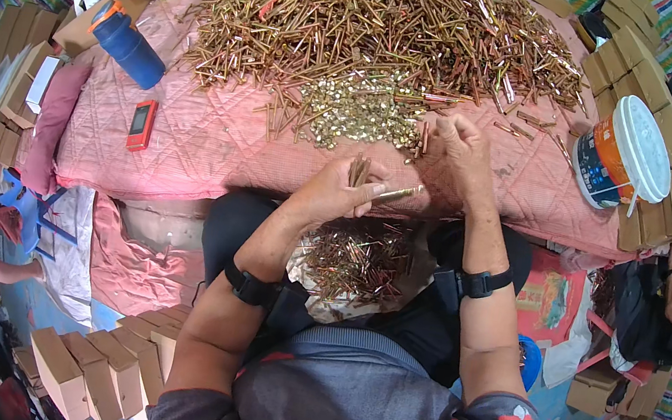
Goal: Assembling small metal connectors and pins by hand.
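My left hand [335,188] is closed around several brass-coloured metal bolts [399,194], some pointing up between the fingers and one lying out to the right. To its right, my right hand [464,155] is raised with thumb and fingertips curled together; whatever they may hold is too small to make out. Just beyond both hands lies a heap of small shiny nut-like pieces [360,109]. Behind that heap spreads a large pile of brass-coloured bolts [390,22]. More bolts [359,261] lie in a light-coloured holder between my knees.
The table has a pink quilted cover [225,137]. On the left are a blue bottle [130,49] and a small red device [141,125]; a white-lidded bucket [622,153] stands on the right. Cardboard boxes [98,374] surround the place. Another person [669,303] sits at far right.
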`<state>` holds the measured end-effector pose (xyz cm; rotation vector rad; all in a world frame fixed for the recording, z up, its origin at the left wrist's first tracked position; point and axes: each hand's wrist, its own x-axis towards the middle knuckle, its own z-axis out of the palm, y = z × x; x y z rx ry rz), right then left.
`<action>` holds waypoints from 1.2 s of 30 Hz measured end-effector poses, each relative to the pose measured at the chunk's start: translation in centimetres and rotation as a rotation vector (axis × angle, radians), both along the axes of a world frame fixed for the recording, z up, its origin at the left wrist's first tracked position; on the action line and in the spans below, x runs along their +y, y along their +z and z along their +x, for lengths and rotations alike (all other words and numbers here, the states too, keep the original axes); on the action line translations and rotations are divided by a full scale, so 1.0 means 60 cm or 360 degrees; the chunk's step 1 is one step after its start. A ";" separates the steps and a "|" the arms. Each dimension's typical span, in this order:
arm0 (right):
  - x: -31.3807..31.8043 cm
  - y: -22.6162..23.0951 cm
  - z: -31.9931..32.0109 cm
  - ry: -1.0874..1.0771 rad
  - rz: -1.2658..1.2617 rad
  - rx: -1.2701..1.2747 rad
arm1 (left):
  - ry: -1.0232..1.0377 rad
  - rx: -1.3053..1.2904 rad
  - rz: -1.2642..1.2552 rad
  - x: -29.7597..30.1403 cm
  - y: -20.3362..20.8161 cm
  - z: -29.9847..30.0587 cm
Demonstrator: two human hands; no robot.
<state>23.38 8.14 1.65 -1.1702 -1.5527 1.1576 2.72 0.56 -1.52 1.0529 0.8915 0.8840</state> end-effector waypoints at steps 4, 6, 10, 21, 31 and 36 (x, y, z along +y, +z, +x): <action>0.000 -0.011 0.019 0.0283 0.0219 -0.0145 | 0.0134 -0.0110 -0.0183 0.006 0.010 -0.009; -0.003 -0.019 0.020 0.0422 0.0369 -0.0323 | 0.0146 -0.0229 -0.0227 0.010 0.006 -0.011; -0.019 -0.020 0.010 0.0463 0.0682 -0.0820 | 0.0239 -0.0350 -0.0284 0.006 0.013 -0.007; 0.015 -0.044 0.012 -0.0213 0.0668 -0.0837 | 0.0182 -0.0009 -0.0032 0.016 0.004 -0.005; 0.022 -0.051 -0.011 -0.0137 0.0401 -0.0716 | 0.0189 -0.0224 -0.0120 0.014 0.014 0.000; 0.017 -0.031 0.004 -0.0004 -0.0002 -0.0106 | 0.0318 -0.0274 -0.0164 0.012 0.026 0.007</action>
